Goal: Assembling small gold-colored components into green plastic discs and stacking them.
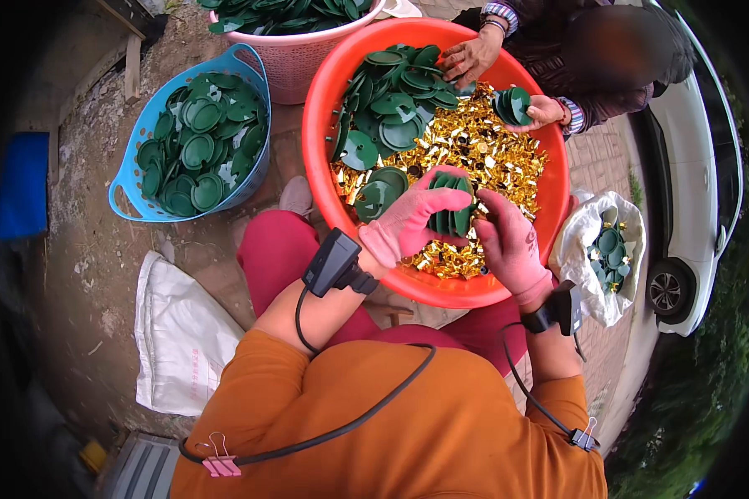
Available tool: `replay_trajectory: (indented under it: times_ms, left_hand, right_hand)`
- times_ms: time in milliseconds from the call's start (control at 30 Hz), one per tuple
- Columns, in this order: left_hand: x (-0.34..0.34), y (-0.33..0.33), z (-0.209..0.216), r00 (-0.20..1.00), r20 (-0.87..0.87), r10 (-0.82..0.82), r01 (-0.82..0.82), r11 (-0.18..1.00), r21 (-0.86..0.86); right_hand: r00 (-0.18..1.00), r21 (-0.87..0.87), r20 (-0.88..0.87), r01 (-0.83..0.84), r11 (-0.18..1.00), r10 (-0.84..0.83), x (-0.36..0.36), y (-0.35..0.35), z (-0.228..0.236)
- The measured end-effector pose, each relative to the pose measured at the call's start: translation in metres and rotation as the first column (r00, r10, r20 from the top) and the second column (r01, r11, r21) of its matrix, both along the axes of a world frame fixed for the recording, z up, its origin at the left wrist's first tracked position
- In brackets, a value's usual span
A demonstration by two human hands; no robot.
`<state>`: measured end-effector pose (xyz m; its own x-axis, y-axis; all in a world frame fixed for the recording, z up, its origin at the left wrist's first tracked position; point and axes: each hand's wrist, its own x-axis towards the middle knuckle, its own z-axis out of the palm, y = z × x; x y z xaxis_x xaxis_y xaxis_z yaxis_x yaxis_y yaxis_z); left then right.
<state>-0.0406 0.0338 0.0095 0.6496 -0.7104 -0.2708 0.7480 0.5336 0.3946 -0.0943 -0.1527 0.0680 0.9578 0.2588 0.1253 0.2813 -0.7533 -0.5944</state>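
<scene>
"Over a wide red tub of shiny gold pieces, a stack of green discs sits in a pink-gloved left hand, edges turned up."

"How are the fingers set?"

"The left thumb and fingers grip the stack. The right hand, gloved in pink too, has its fingers bent just beside it; whether they touch the stack or pinch anything, I cannot tell."

"And inside the tub?"

"Loose green discs lie heaped over the gold toward the far left, with a few others by the left hand."

"Who is working opposite?"

"A co-worker in dark clothing leans over the far rim, one bare hand at the heap, the other holding a smaller stack."

"Farther out?"

"Left of the tub, a blue basket brims with discs; behind it, a pink basket holds more. An open white sack of discs stands at right, near a parked white car. A flattened white bag lies at lower left."
</scene>
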Motion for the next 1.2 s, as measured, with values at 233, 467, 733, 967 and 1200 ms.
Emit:
replay_trajectory:
  times_ms: [233, 467, 733, 967, 1200]
  left_hand:
    - [0.0, 0.003, -0.001, 0.999, -0.006, -0.045, 0.043, 0.982, -0.184]
    - [-0.001, 0.002, 0.004, 0.999, 0.041, -0.023, 0.033, 0.966, -0.258]
    - [-0.004, 0.007, 0.003, 0.991, -0.031, -0.128, 0.111, 0.94, -0.324]
    - [-0.014, -0.004, 0.002, 0.982, 0.056, 0.182, -0.177, 0.981, -0.085]
    - [-0.009, -0.011, -0.013, 0.741, 0.653, 0.16, -0.373, 0.905, 0.202]
  right_hand:
    - [0.991, 0.205, -0.134, 0.028, 0.978, -0.001, -0.003, 0.01, 0.009]
    - [0.893, 0.468, -0.449, 0.247, 0.848, -0.013, 0.006, -0.005, 0.023]
    - [0.932, -0.426, 0.014, -0.322, 0.845, 0.362, 0.013, 0.012, 0.053]
    - [0.965, 0.058, -0.256, 0.068, 0.996, -0.051, 0.01, 0.022, 0.014]
    - [0.48, 0.383, -0.878, 0.694, 0.61, 0.006, 0.012, 0.022, 0.015]
